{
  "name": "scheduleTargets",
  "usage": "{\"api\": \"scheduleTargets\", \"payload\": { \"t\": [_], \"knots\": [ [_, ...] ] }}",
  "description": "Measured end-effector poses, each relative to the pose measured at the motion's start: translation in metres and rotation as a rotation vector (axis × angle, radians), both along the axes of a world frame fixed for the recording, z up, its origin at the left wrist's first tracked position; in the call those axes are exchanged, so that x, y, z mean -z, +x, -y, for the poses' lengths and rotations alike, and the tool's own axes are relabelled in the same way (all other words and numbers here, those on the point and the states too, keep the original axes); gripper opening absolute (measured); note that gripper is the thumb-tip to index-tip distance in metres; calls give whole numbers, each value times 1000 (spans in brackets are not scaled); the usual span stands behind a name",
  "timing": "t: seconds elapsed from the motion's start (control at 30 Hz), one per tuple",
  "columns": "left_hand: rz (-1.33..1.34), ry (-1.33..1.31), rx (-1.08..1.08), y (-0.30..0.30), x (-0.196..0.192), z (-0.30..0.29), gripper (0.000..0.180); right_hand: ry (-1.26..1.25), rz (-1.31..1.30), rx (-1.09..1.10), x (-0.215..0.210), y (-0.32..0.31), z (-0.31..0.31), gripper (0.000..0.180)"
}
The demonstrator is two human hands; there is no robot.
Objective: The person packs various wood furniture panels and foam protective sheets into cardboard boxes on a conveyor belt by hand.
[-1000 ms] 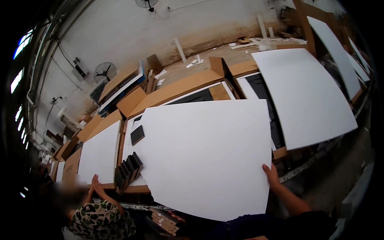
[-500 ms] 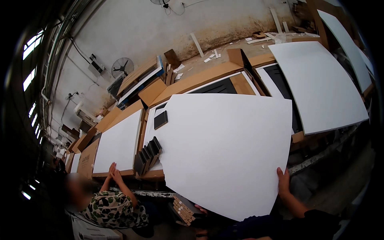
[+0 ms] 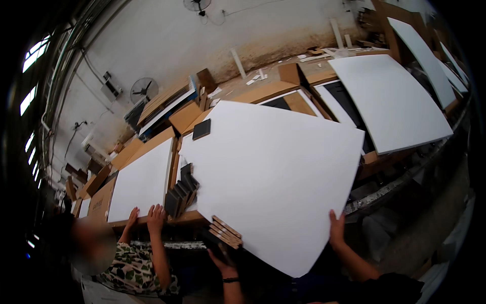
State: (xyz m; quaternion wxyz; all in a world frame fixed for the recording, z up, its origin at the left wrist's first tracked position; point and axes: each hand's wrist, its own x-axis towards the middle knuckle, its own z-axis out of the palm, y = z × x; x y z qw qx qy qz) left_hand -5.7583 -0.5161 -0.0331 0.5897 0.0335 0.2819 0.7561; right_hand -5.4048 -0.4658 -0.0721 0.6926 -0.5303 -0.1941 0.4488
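A large white panel [image 3: 283,172] lies tilted in front of me, over an open carton. My right hand [image 3: 337,233] is closed on its right edge, thumb showing at the rim. Lower left, my left hand [image 3: 223,261], with a dark band at the wrist, grips a stack of narrow dark boards [image 3: 225,233] with raw brown ends. The stack is beside the panel's lower left edge, and the fingers under it are partly hidden. More dark boards [image 3: 181,196] stand leaning together left of the panel. One small dark piece [image 3: 201,129] sits by its upper left edge.
A co-worker in a camouflage shirt [image 3: 136,268] stands at left, hands on another white panel [image 3: 142,180] in a carton. At right another white panel [image 3: 390,104] lies across an open carton. The metal edge of the line [image 3: 379,200] runs below. Cartons and a fan [image 3: 144,90] are behind.
My left hand has come up into view with the board stack, now against the panel's edge. The white panel has turned slightly. The co-worker's hands have parted and come down onto their panel.
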Motion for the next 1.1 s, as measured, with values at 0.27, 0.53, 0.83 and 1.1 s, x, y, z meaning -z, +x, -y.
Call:
{"api": "scheduleTargets", "payload": {
  "t": [0.27,0.53,0.83,1.1],
  "knots": [
    [201,18,-42,-9,-26,14,59,-41,19,-237,-44,-48,-5,40],
    [532,307,78,33,-24,44,60,-256,267,-761,-35,-16,-38,60],
    [684,401,287,96,-18,1,50,-89,682,-782,-120,162,-159,25],
    [656,415,318,206,-35,-50,47,-10,1421,-719,-47,173,-354,39]
  ]
}}
